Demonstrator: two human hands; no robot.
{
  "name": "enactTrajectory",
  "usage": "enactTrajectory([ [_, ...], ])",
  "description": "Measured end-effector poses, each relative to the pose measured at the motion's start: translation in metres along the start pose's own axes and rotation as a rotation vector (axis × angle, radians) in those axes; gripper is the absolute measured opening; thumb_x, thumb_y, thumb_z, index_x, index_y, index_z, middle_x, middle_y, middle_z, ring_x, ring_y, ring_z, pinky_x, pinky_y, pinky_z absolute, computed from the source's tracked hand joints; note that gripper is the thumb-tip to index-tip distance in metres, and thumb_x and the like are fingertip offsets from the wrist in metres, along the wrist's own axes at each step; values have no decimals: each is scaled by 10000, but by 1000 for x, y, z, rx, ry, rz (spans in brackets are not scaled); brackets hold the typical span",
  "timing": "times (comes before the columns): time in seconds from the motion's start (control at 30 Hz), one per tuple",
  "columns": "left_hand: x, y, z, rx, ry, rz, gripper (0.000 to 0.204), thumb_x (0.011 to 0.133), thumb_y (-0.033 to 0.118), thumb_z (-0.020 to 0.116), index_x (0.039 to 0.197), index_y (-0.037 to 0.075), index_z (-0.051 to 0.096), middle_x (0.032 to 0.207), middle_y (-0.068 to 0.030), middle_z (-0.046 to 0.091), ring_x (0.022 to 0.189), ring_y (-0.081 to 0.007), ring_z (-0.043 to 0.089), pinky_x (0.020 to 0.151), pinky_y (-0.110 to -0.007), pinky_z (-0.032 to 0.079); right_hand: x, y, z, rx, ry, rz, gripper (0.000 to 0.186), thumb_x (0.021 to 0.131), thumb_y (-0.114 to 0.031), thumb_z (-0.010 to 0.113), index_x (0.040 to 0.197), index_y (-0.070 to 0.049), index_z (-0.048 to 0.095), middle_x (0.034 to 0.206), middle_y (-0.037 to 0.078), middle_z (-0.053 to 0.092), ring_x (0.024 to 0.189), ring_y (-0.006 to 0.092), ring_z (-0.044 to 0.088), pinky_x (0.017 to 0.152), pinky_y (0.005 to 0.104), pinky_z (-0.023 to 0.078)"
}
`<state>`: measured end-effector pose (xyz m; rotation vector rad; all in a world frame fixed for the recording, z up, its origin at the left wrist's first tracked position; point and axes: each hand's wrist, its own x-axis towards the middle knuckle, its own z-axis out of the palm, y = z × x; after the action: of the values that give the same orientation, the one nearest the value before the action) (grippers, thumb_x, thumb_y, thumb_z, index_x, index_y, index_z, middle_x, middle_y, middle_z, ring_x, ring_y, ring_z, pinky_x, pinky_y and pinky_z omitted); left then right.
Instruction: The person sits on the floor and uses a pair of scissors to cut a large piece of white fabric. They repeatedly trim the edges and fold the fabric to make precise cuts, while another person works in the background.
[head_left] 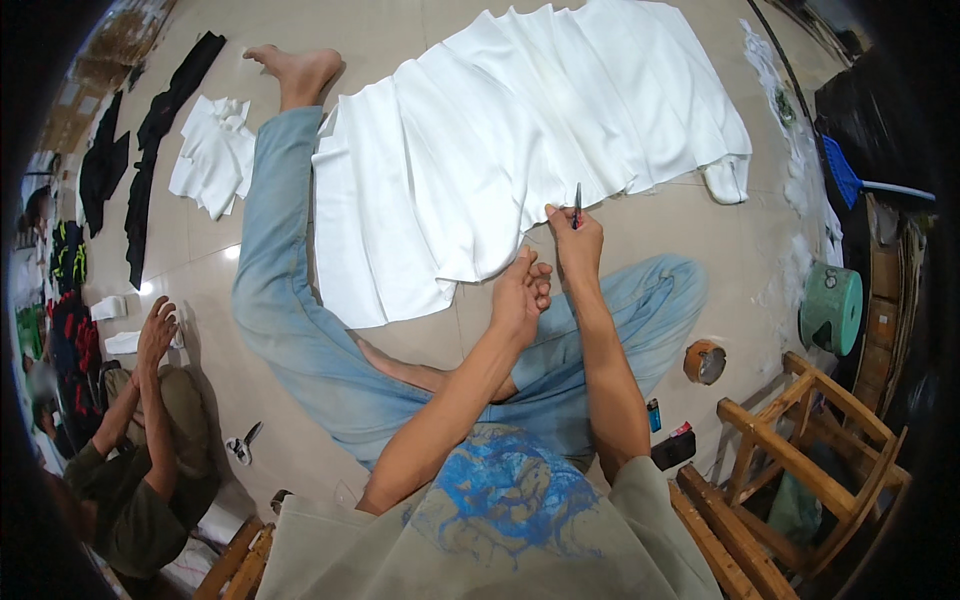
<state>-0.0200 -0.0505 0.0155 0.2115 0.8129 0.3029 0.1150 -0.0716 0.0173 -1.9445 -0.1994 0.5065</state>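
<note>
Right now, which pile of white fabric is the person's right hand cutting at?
The big pleated white sheet spread in front; the right hand holds scissors at its edge. The small crumpled white pile lies far left, untouched.

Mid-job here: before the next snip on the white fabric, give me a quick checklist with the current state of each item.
1. Right hand grips scissors at the edge of the white fabric: ok.
2. Left hand holds the fabric's lower edge: ok.
3. Left fingers away from the blades: ok.
4. Fabric lying flat: not ok, it is pleated in folds.
5. Cut line marked: cannot tell.
6. Other person's hand away from the fabric: ok.
</note>
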Motion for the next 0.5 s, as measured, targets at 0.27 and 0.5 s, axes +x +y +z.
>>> enactTrajectory([
  [0.27,9,10,21,-134,-49,-9,462,1018,550,590,1105,97,576,808,14,594,563,-45,450,446,-192,323,-21,-30,-22,658,-151,339,269,1001,-214,668,814,-137,491,632,-63,410,440,19,290,386,222,207],
  [0.5,8,11,24,-25,-33,47,346,1010,415,672,855,120,577,722,40,537,534,-33,399,426,-189,289,-18,-34,-40,942,-303,378,187,1048,-212,584,909,-115,505,655,-42,433,454,35,323,393,212,230],
])
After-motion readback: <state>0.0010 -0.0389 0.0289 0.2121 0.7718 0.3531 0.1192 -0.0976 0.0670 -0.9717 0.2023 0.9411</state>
